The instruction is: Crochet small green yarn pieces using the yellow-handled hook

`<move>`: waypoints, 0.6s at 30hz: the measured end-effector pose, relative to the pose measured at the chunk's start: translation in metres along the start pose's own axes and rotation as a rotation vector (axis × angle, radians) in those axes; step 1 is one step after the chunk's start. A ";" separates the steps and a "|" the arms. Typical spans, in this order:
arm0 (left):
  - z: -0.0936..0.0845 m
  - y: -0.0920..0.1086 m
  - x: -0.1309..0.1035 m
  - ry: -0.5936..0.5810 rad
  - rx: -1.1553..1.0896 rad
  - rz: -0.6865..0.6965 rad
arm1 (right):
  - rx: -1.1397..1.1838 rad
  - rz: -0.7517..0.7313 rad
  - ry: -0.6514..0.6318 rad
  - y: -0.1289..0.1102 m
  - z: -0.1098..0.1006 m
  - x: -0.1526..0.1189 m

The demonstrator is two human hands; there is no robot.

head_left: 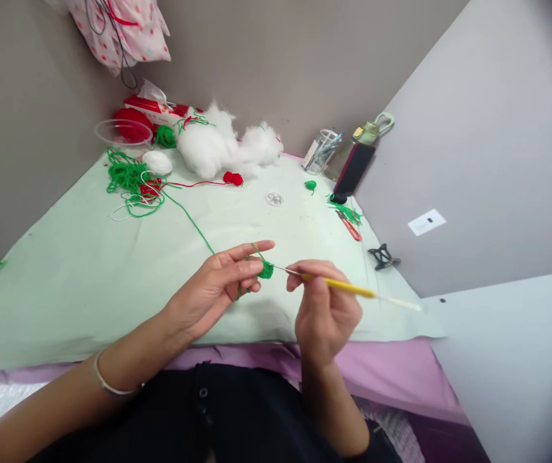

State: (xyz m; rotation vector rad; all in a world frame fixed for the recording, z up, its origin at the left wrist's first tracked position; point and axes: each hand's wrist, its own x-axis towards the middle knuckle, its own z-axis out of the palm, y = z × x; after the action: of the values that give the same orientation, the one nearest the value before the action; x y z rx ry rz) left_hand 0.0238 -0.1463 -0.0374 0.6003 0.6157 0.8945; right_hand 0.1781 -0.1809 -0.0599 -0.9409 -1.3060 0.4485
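On the left, a messy heap of green yarn (124,172) is not used up, and one strand runs to the left hand (218,280). That hand pinches a small green piece (267,271) over the table (78,276), with its pointing finger stuck out. Some of the piece is made, but it looks tiny, so probably just begun. The yellow hook (340,284) meets it; I can't tell if its tip is in a loop. The right hand (326,312), apart from the left, is curled tight around the hook.

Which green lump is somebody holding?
The crocheted piece in the left hand; the green yarn ball, tangled green yarn and little green ball all lie farther back.
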 end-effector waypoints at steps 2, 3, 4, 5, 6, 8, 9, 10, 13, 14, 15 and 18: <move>0.000 0.000 0.000 -0.004 0.054 0.064 | 0.185 0.147 0.016 -0.002 0.001 0.005; 0.000 -0.001 -0.001 -0.004 0.095 0.103 | 0.227 0.177 0.002 -0.003 0.002 0.007; 0.000 -0.002 -0.001 0.005 0.139 0.144 | 0.238 0.185 -0.016 -0.003 0.003 0.008; 0.000 -0.004 -0.001 0.019 0.181 0.182 | 0.224 0.179 -0.031 -0.002 0.005 0.007; 0.000 -0.006 -0.001 0.038 0.215 0.217 | 0.188 0.165 -0.039 -0.002 0.006 0.006; 0.000 -0.010 -0.001 0.070 0.234 0.257 | 0.057 0.097 -0.045 0.000 0.009 0.002; 0.001 -0.012 0.000 0.075 0.216 0.253 | -0.034 0.034 -0.047 0.001 0.010 -0.001; 0.001 -0.013 0.001 0.068 0.181 0.227 | -0.129 -0.051 -0.044 0.002 0.010 -0.004; 0.000 -0.012 0.004 0.005 0.028 0.062 | -0.307 -0.279 -0.033 0.004 0.008 -0.008; -0.001 -0.011 0.005 -0.010 -0.015 0.013 | -0.298 -0.274 -0.020 0.004 0.006 -0.007; -0.002 -0.010 0.006 -0.017 -0.048 -0.015 | -0.250 -0.219 0.001 0.004 0.005 -0.005; -0.004 -0.006 0.006 0.013 -0.039 0.027 | 0.035 0.093 0.060 0.002 0.002 0.003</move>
State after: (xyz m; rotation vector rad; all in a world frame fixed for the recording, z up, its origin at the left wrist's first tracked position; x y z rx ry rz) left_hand 0.0269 -0.1433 -0.0458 0.5696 0.6014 0.9345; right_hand 0.1777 -0.1767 -0.0598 -0.9817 -1.2005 0.5094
